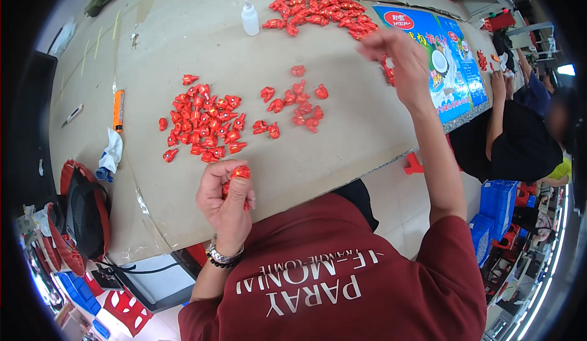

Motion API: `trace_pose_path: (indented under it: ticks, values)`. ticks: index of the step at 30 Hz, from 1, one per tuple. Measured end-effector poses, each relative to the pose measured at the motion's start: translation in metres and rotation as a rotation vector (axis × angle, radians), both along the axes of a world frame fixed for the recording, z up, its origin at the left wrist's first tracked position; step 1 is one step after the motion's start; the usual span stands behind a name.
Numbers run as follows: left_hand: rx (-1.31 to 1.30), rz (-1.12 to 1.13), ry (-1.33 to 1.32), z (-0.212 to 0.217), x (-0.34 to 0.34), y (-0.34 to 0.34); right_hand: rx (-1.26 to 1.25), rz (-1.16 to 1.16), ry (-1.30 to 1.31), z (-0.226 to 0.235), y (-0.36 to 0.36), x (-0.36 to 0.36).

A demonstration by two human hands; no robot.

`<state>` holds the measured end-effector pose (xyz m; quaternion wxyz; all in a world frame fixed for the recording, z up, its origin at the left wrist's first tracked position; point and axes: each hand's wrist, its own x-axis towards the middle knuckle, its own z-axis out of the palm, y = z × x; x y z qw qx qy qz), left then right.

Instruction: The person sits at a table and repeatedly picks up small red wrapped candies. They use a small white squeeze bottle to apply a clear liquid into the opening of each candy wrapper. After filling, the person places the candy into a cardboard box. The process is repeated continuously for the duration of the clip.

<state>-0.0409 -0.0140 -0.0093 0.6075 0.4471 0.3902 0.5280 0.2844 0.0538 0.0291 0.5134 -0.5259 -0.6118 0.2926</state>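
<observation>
My left hand [225,201] is closed around small red glossy figures [241,172], held at the table's near edge; red shows between thumb and fingers, but how many pieces is hidden. My right hand [400,63] is raised over the right part of the table, its fingers smeared by motion. Next to its palm a bit of red [389,71] shows, and I cannot tell whether it is held or lies beyond. Ahead of my left hand lies a pile of red figures with dark eye-like dots [205,121]. A looser group [299,106] lies to its right.
A large red heap [318,8] lies at the back beside a white needle-tipped bottle [249,18]. On the left are an orange tube [118,112], crumpled tissue [110,151], a small knife [72,115] and a black-and-red fan-like object [85,209]. A blue printed cardboard sheet [446,78] covers the right; people sit beyond.
</observation>
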Motion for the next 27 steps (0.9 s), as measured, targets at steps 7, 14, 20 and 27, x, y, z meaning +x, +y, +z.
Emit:
trace_pose_path:
  ticks: [7,14,20,27]
  values:
    - [-0.212,-0.15,-0.093,0.025,-0.001,0.014,-0.121,-0.237,-0.024,-0.031,-0.073,0.019]
    - [-0.329,-0.07,-0.129,0.028,-0.008,0.025,0.033,-0.157,-0.242,-0.013,-0.028,-0.004]
    - [-0.342,-0.004,-0.186,0.023,-0.008,0.006,0.324,0.352,-0.727,0.0,-0.013,-0.117]
    - [-0.337,-0.099,-0.236,0.024,-0.011,0.006,0.354,0.375,-0.866,-0.014,-0.006,-0.113]
